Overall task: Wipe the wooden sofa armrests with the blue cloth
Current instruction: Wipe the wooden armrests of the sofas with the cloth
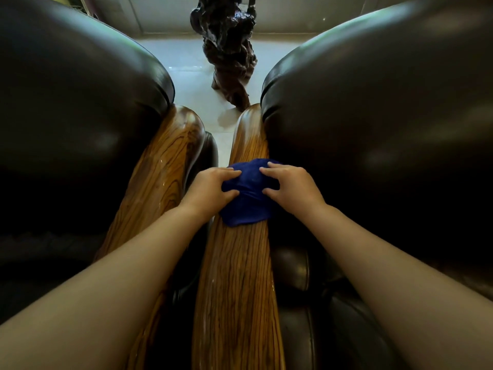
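Note:
Two striped wooden armrests run away from me side by side. On the right armrest (237, 276), about halfway along, lies the bunched blue cloth (246, 201). My left hand (210, 189) presses its left side and my right hand (289, 186) presses its right side, fingers curled onto the fabric. The left armrest (160, 172) is bare, with a wet sheen along its edge. Part of the right armrest is hidden under the cloth.
Dark leather sofa cushions bulge on the left (74, 110) and right (381, 108) of the armrests. A narrow gap separates the two sofas. Beyond them, a dark carved wood sculpture (229, 49) stands on a pale tiled floor (186, 76).

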Available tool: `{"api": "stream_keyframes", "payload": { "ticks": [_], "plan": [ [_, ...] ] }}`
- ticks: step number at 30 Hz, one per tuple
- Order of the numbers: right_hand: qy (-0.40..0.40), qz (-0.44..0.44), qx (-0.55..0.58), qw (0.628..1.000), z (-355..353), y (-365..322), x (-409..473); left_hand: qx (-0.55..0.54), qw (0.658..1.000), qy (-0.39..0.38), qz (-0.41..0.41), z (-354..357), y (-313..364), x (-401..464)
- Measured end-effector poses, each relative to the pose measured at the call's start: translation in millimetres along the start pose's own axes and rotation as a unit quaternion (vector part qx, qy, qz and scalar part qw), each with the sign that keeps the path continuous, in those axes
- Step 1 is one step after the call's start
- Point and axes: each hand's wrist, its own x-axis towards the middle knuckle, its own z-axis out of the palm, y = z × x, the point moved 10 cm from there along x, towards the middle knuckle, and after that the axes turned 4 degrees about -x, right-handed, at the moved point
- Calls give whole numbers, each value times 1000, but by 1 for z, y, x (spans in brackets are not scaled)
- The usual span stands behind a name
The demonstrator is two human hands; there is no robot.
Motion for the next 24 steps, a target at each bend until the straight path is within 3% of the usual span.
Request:
{"api": "stream_keyframes", "payload": {
  "ticks": [6,16,20,24],
  "plan": [
    [57,-11,-53,997,-1,-6,-17,37,998,54,28,0,4,-14],
    [-133,-7,-16,991,7,-27,-66,119,987,-97,38,18,19,-62],
    [-148,25,10,989,10,-33,-100,117,989,-82,34,25,20,-96],
    [-156,28,43,986,0,-34,-116,49,992,-112,-20,22,21,-104]
  ]
}}
